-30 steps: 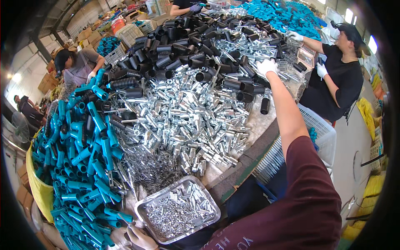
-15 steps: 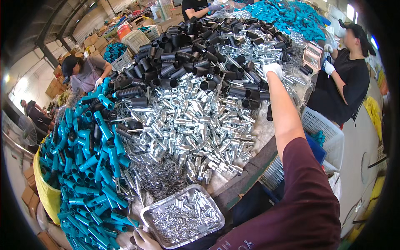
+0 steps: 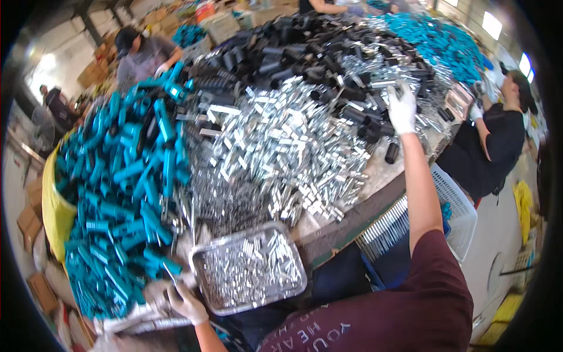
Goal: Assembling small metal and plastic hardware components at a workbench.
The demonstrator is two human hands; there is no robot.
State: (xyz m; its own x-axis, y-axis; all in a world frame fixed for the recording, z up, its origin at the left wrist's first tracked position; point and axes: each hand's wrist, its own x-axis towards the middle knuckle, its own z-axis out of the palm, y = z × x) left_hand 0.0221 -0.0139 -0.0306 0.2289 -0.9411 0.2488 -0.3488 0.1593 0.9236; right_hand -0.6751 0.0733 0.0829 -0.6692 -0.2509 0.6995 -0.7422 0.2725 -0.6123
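Observation:
My left hand [image 3: 187, 304], in a white glove, is closed on a thin metal rod [image 3: 170, 273] beside the near left corner of a steel tray [image 3: 196, 276]. The rod's far end reaches toward the teal tube-shaped parts [image 3: 132, 170]. My right hand [image 3: 402, 110], also gloved, reaches out over the far right of the heap. Its fingertips are closed at a short silver metal piece [image 3: 384, 84], blurred by motion. Below them lie black sleeves [image 3: 366, 120]. Small silver pins and bits [image 3: 240, 273] fill the tray. Silver metal fittings [image 3: 281, 135] are heaped mid-table.
Wire springs [image 3: 226, 196] lie behind the tray. A yellow sack [image 3: 56, 205] bounds the teal pile. At right stand a white crate [image 3: 463, 223] and a person in black [image 3: 492, 141]; another person [image 3: 146, 56] works at far left. The table edge [image 3: 340, 237] runs below my right arm.
The view has shifted, and more of my left hand and forearm shows, still with the rod. My right hand has drawn back slightly, its fingertips now at a silver piece.

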